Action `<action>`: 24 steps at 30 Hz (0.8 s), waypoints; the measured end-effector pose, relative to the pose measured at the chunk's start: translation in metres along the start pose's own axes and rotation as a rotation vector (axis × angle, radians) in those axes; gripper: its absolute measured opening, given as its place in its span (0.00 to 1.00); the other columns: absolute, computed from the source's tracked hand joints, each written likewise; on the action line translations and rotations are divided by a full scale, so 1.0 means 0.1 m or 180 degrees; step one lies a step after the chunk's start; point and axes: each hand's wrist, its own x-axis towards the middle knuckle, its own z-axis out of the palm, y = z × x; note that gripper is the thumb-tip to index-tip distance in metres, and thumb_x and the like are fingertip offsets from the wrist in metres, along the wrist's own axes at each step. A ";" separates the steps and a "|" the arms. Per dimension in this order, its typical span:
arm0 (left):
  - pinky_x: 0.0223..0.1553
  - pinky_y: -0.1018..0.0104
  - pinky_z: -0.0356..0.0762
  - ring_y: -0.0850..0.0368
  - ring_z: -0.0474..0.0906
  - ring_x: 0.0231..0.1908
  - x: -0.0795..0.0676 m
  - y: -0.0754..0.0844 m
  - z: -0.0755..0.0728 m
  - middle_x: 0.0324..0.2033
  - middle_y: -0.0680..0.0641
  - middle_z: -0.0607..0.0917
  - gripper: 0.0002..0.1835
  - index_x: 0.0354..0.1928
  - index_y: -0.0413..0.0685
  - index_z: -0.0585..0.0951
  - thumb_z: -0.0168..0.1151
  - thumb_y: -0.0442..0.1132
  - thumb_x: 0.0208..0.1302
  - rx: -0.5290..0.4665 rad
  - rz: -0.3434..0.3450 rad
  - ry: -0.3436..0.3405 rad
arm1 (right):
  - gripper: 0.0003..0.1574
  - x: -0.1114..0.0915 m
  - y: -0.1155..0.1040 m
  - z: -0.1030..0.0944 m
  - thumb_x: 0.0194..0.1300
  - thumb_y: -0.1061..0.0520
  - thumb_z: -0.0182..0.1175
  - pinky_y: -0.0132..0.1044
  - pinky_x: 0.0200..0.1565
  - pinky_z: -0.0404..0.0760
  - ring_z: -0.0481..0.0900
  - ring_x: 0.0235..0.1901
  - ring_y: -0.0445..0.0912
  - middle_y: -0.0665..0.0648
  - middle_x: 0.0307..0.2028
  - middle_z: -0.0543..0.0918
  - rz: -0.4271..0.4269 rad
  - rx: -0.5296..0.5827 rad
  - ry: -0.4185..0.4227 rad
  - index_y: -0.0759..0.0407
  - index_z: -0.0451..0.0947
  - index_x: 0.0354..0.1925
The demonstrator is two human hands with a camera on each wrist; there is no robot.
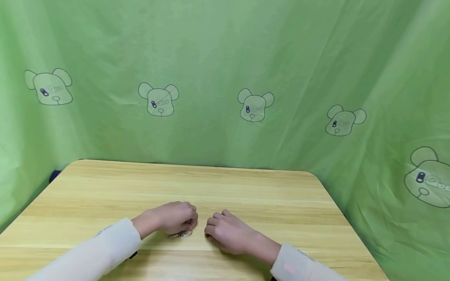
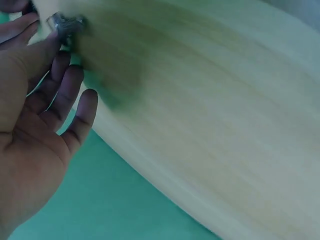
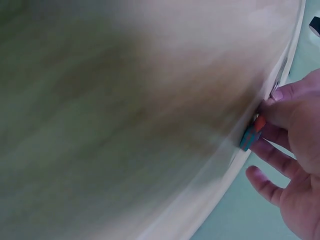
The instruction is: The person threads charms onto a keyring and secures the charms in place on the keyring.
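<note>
2 small things were at the fingers. A silvery metal cluster (image 1: 181, 235), with a thin loop at its end, hung or lay just under the left hand (image 1: 174, 217), pinched at the fingertips; its blurred details hid its exact make. A stubby teal piece (image 3: 249, 137) with an orange part sat tilted at the right hand's (image 1: 230, 233) fingertips, partly covered by them.

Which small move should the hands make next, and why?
Probably bring the right hand slightly toward the left hand: the right holds a small teal and orange piece, the left holds a ringed metal item, and the hands are apart.
</note>
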 end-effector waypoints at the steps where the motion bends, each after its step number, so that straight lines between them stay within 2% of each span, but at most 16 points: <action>1: 0.29 0.74 0.69 0.68 0.66 0.28 0.00 0.01 0.00 0.26 0.63 0.69 0.09 0.27 0.60 0.76 0.62 0.39 0.63 0.0142 0.0005 -0.0024 | 0.04 0.00 0.00 -0.01 0.63 0.51 0.62 0.31 0.34 0.65 0.72 0.34 0.39 0.42 0.33 0.78 0.0014 -0.0013 -0.0024 0.47 0.80 0.38; 5: 0.27 0.72 0.65 0.64 0.63 0.29 -0.02 0.04 0.01 0.27 0.62 0.66 0.08 0.29 0.60 0.72 0.57 0.41 0.67 0.0628 0.0020 -0.0113 | 0.04 0.01 0.00 -0.02 0.62 0.52 0.63 0.31 0.35 0.66 0.72 0.33 0.38 0.41 0.33 0.78 0.0048 -0.0087 -0.0073 0.46 0.81 0.38; 8: 0.28 0.72 0.63 0.64 0.62 0.30 -0.04 0.04 0.03 0.27 0.62 0.66 0.07 0.31 0.60 0.72 0.56 0.42 0.68 0.0691 -0.0009 -0.0121 | 0.03 0.02 0.01 -0.01 0.61 0.51 0.64 0.31 0.35 0.66 0.72 0.33 0.37 0.41 0.32 0.78 0.0050 -0.0155 -0.0045 0.45 0.81 0.36; 11: 0.29 0.71 0.63 0.64 0.63 0.30 -0.06 0.02 0.04 0.26 0.62 0.67 0.08 0.31 0.60 0.71 0.54 0.41 0.69 0.0424 -0.0109 -0.0107 | 0.02 0.02 0.01 -0.01 0.61 0.51 0.64 0.31 0.34 0.66 0.71 0.31 0.37 0.41 0.31 0.78 0.0018 -0.0293 -0.0023 0.44 0.81 0.35; 16: 0.34 0.70 0.66 0.64 0.64 0.31 -0.08 -0.03 0.06 0.25 0.61 0.69 0.09 0.30 0.57 0.71 0.53 0.36 0.69 -0.0342 -0.0293 -0.0047 | 0.03 0.02 0.00 0.00 0.63 0.49 0.62 0.32 0.33 0.64 0.68 0.29 0.39 0.42 0.29 0.77 -0.0097 -0.0652 -0.0044 0.46 0.79 0.34; 18: 0.35 0.70 0.67 0.64 0.65 0.31 -0.08 -0.05 0.07 0.25 0.60 0.69 0.08 0.31 0.56 0.71 0.53 0.35 0.69 -0.0542 -0.0323 -0.0028 | 0.04 0.02 0.00 0.01 0.63 0.51 0.61 0.33 0.33 0.64 0.66 0.29 0.40 0.43 0.28 0.75 -0.0146 -0.0821 -0.0069 0.48 0.77 0.33; 22: 0.37 0.70 0.67 0.64 0.66 0.31 -0.07 -0.09 0.09 0.25 0.59 0.70 0.08 0.31 0.54 0.71 0.52 0.33 0.69 -0.0701 -0.0320 0.0006 | 0.03 0.02 0.00 0.03 0.62 0.55 0.59 0.34 0.32 0.64 0.63 0.28 0.41 0.45 0.29 0.72 -0.0214 -0.1052 -0.0130 0.51 0.74 0.35; 24: 0.37 0.69 0.68 0.64 0.66 0.31 -0.07 -0.10 0.09 0.25 0.59 0.70 0.09 0.31 0.54 0.70 0.52 0.33 0.68 -0.0733 -0.0315 0.0032 | 0.03 0.03 0.01 0.04 0.63 0.56 0.58 0.34 0.32 0.66 0.63 0.29 0.41 0.46 0.29 0.72 -0.0202 -0.1048 -0.0175 0.53 0.74 0.36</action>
